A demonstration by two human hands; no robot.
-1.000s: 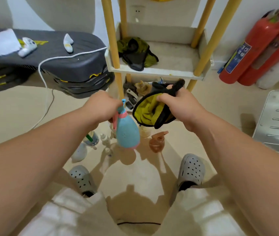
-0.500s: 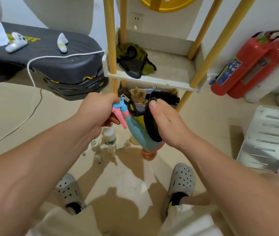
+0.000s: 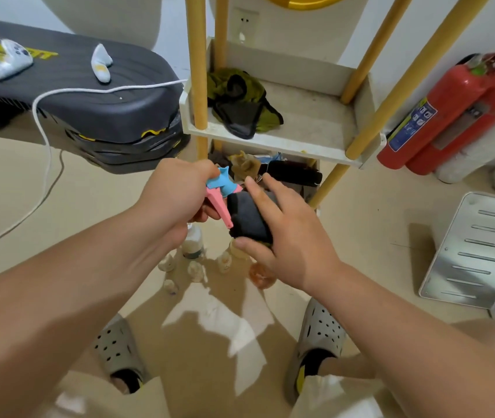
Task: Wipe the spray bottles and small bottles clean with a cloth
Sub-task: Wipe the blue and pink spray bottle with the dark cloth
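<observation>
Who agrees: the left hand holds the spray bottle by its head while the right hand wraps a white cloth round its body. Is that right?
Not quite. The head view shows the cloth is dark, not white. The rest stands: the left hand holds the spray bottle by its head while the right hand wraps the cloth round its body.

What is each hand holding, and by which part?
Left hand grips the spray bottle by its trigger head; right hand clasps the dark cloth around the bottle's body.
</observation>
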